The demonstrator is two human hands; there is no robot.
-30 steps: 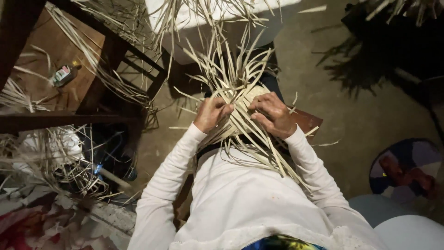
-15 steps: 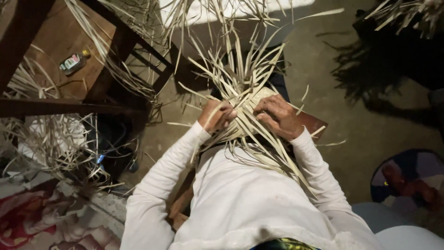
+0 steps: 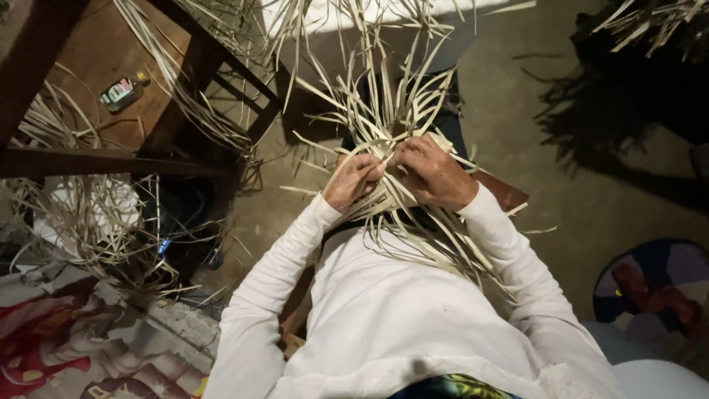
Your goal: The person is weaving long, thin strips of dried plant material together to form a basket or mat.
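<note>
Head view, looking down at a seated person in a white long-sleeved top. The left hand [image 3: 353,179] is curled with its fingertips pinching pale flat strips at the top of the woven piece [image 3: 395,199]; the right hand [image 3: 432,171] lies just beside it, fingers bent and pressed onto the same strips, so that the two hands now nearly touch. A second ago they were set apart, one on each side of the weave; they have since closed together at its far edge, which suggests that the work has passed from holding the piece to plaiting or tucking single strips at that spot. The woven piece rests on the lap, with loose strip ends [image 3: 384,96] fanning away from the hands toward the far side and more trailing near, over the top. Farther left stands a dark wooden desk [image 3: 96,66] carrying a small bottle [image 3: 122,91]; what the bottle holds cannot be told. Heaps of loose strips [image 3: 88,222] lie under and beside the desk. At near left lies a patterned red cloth [image 3: 59,347], at near right a round patterned mat [image 3: 653,284] on the bare floor [image 3: 576,192].
</note>
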